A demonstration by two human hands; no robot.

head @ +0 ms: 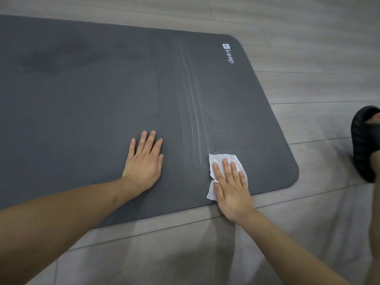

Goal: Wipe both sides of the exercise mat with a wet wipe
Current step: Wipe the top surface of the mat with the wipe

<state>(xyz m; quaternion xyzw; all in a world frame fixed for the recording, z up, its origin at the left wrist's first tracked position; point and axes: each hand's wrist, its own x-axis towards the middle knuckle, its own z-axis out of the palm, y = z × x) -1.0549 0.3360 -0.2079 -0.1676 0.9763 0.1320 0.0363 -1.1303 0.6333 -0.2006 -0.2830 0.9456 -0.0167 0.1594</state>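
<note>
Grey floor tiles (308,58) are covered by a dark grey foam exercise mat (92,110). Near its front edge, a white wet wipe (221,159) is pressed flat by the right hand (230,188), fingers straight; the left hand (144,161) is laid flat, fingers spread.

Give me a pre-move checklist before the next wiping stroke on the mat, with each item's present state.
1. Wet wipe under the right hand: ok, flat fingers press it.
2. Left hand steadying the mat: ok, palm flat.
3. Mat flat on the floor: ok.
4. Wipe spread out: not ok, crumpled at its near edge.
5. Underside wiped: cannot tell.
6. Slipper off the mat: ok.
</note>
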